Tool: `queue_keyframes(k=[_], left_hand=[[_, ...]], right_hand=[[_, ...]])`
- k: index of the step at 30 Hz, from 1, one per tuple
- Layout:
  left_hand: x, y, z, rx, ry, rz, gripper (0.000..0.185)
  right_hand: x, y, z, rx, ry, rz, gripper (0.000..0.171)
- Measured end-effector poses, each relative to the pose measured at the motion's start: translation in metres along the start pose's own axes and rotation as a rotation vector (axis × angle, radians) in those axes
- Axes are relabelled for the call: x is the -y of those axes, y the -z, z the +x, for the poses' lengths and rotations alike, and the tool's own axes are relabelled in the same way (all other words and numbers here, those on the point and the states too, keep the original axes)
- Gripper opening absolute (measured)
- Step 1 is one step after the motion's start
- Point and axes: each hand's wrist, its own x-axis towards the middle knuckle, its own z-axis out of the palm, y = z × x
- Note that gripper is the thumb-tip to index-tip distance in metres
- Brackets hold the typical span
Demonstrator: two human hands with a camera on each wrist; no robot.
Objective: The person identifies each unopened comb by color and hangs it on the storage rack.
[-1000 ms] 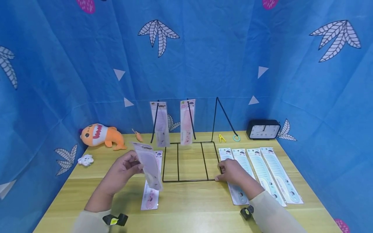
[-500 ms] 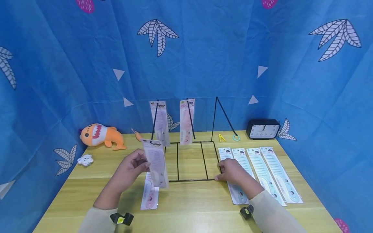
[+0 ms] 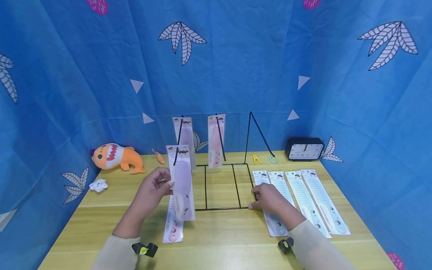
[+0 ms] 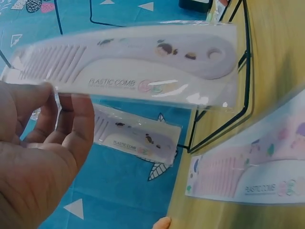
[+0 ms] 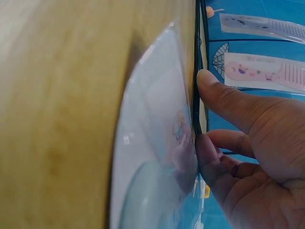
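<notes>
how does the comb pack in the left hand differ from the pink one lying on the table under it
The held comb pack is lilac, raised upright off the table, pinched at its edge by the left hand. The pink comb pack lies flat on the table, untouched and partly hidden behind it. Both are long clear-sleeved plastic combs.

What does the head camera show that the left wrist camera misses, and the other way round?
Only the head view shows the right hand resting at the corner of the black wire rack, four blue packaged combs, the clock and the orange plush fish. Only the left wrist view shows the words PLASTIC COMB printed on the held comb. Both show the left hand holding that packaged comb, another pink one lying on the table, and combs hanging behind.
</notes>
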Motion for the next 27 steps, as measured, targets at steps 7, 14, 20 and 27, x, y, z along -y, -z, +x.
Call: queue_keyframes(k=[7, 14, 20, 27], left_hand=[[-0.007, -0.005, 0.02, -0.118, 0.067, 0.027, 0.021], [-0.013, -0.005, 0.05, -0.17, 0.049, -0.043, 0.023], [-0.01, -0.003, 0.072, -0.186, 0.054, -0.052, 0.026], [-0.003, -0.004, 0.09, -0.204, 0.063, -0.015, 0.024]], right_hand=[[0.0, 0.0, -0.001, -0.008, 0.009, 0.014, 0.04], [0.0, 0.0, -0.001, -0.013, 0.009, 0.018, 0.042], [-0.001, -0.001, -0.001, -0.014, 0.009, 0.014, 0.042], [-0.003, -0.002, 0.0, -0.022, 0.023, 0.007, 0.043]])
